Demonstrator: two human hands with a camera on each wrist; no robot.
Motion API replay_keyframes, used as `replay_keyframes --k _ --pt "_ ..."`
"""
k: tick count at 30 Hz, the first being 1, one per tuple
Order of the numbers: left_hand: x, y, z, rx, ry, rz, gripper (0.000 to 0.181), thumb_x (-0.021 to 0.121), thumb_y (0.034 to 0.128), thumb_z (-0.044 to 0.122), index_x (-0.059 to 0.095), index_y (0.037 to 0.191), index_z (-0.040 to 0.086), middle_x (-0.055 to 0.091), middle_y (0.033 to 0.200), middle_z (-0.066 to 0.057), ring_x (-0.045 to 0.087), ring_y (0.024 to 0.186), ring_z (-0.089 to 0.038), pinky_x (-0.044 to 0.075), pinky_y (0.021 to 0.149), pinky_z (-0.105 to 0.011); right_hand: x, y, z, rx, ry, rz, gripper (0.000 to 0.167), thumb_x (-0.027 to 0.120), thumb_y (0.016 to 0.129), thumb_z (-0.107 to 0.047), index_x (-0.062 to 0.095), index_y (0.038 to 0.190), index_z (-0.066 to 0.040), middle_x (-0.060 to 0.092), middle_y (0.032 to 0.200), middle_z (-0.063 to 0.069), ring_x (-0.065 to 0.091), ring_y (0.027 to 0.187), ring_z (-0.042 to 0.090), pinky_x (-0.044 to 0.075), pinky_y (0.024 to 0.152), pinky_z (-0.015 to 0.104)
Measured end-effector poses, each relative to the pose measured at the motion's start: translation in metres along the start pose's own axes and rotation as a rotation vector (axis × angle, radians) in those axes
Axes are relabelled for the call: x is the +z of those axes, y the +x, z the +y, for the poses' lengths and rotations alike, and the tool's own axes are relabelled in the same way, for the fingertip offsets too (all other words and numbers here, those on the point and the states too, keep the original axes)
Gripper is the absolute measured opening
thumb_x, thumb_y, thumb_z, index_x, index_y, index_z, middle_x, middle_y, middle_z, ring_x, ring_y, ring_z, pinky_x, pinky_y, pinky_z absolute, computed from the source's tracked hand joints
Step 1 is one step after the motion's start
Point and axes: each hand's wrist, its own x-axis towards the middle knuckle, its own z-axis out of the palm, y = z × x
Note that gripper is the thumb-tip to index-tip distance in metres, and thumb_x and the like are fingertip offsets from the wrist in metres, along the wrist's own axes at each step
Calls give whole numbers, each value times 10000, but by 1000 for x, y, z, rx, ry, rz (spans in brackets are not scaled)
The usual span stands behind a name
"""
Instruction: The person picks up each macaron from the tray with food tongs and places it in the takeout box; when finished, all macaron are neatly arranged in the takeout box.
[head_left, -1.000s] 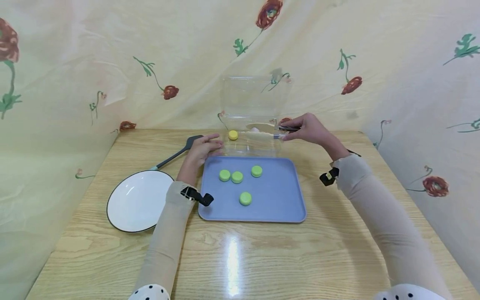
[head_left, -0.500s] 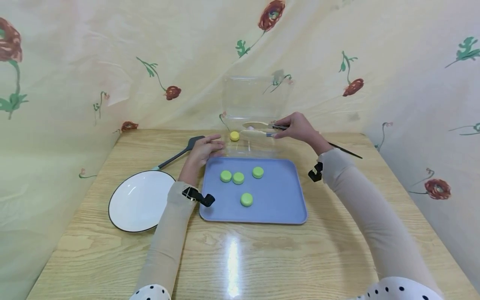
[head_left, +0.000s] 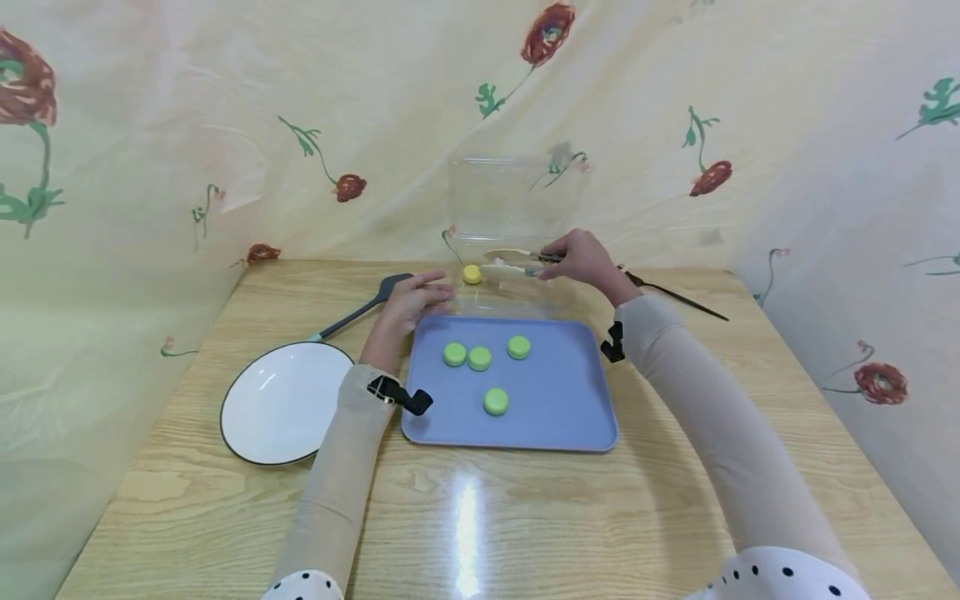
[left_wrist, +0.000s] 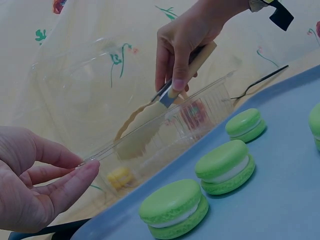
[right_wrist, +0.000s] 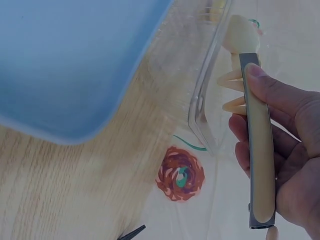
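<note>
In the head view my right hand grips tongs with broad cream-coloured ends. Between those ends, a small pale round thing shows only in part; its kind is unclear. The ends reach inside a clear plastic box, whose lid stands raised against the backdrop. A yellow macaron sits in the box's left part, close to the tong tips. My left hand pinches the box's rim at its left corner between thumb and fingers. Several green macarons lie on the blue tray in front.
To the left are a white pan and a dark grey spatula, partly behind the left arm. A thin dark utensil lies right of the box, partly hidden by the right wrist. Floral cloth hangs behind the table.
My right hand has moved left with the tongs, bringing the pale thing nearer the yellow macaron. More of the dark utensil shows behind the right wrist. My left hand stays at the box.
</note>
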Motion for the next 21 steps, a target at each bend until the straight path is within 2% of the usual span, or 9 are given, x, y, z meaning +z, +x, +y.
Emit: replay_keyframes --k 2,7,13,21 --pt "0 -1 0 -1 -3 -2 570 576 987 -74 454 1529 59 560 1458 -231 617 1257 -305 533 1112 -413 3 2 0 -1 -6 5 489 861 824 -186 712 1250 2 730 1203 201 678 918 303 559 838 432" --pt "0 -2 1 1 -3 -5 569 577 987 -73 454 1528 56 563 1455 -231 631 1221 -287 542 1099 -405 7 5 0 6 -19 0 479 864 823 -187 721 1244 -10 740 1190 191 677 905 297 562 832 443" --pt "1 -2 1 9 -3 0 562 574 989 -73 458 1524 51 573 1428 -235 587 1312 -346 548 1089 -400 7 4 -1 20 -17 -9 478 856 832 -167 711 1258 -6 730 1207 201 674 939 302 562 858 455" --pt "1 0 -1 12 -7 10 553 572 986 -81 471 1515 45 614 1318 -197 568 1335 -366 543 1092 -411 8 3 -1 26 -27 -4 492 858 831 -185 707 1263 -1 745 1174 200 602 827 238 503 737 335"
